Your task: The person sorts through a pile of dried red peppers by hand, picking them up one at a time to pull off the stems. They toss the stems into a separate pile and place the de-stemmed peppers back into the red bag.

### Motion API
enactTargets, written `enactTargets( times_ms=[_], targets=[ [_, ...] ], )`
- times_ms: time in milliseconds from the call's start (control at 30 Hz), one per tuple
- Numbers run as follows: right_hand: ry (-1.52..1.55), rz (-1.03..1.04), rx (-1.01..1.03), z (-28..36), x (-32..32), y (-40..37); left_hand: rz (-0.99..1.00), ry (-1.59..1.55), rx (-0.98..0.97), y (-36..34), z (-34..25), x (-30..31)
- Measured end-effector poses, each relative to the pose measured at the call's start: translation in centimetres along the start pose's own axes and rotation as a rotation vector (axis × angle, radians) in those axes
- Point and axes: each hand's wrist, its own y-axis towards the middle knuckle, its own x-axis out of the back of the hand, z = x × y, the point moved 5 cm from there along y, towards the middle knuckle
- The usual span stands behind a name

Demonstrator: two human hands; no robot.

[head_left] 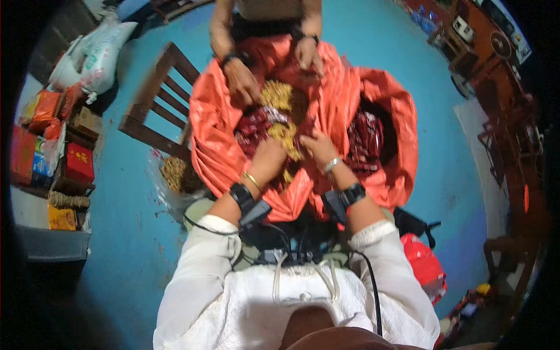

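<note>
Head view: I have my left hand (pixel 268 158) inside the left orange sack (pixel 213 146), its curled fingers at the yellow pieces (pixel 284 135), beside dark red packets (pixel 249 129); my right hand (pixel 321 149) is near the sack's right edge, its fingers partly bent. Blur hides whether either grips anything. Another person's hands (pixel 242 83) hover towards the far edge. More packets (pixel 366 139) lie in the right sack (pixel 405 131).
</note>
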Motion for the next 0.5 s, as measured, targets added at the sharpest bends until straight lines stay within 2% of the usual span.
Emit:
enactTargets(
  times_ms=[33,67,133,167,233,300,333,367,400,433,500],
  targets=[
    [-0.079,-0.035,-0.002,-0.7,0.6,0.1,0.113,0.067,0.043,-0.1,0.5,-1.3],
    [-0.065,-0.020,-0.042,-1.4,0.9,0.2,0.061,-0.031,0.086,0.2,0.0,0.2],
    [0.026,-0.010,-0.065,-0.2,0.7,-0.5,0.169,-0.012,0.112,-0.1,0.7,-1.1],
    [0.100,-0.014,-0.058,0.8,0.6,-1.0,0.145,-0.022,0.111,-0.2,1.2,-2.0],
    [0.177,-0.020,0.055,0.3,2.2,0.2,0.142,-0.021,0.097,0.0,0.6,-0.4],
    [0.502,-0.125,0.060,2.0,3.7,-0.5,0.130,-0.072,0.085,0.8,-0.2,0.9],
    [0.642,-0.138,0.148,2.6,4.7,-0.5,0.085,-0.071,0.060,1.0,-0.9,1.5],
    [0.599,-0.097,0.095,2.7,6.3,-0.6,0.039,-0.056,0.036,1.2,-1.2,2.1],
    [0.747,-0.141,0.182,2.9,7.6,-0.4,0.035,-0.051,0.035,1.3,-1.1,2.0],
    [0.898,-0.182,0.267,3.1,8.6,-0.3,0.064,-0.057,0.045,1.2,-0.9,1.6],
    [1.155,-0.256,0.269,2.6,11.0,-0.7,0.112,-0.066,0.062,0.9,-0.8,1.2]
  ],
)
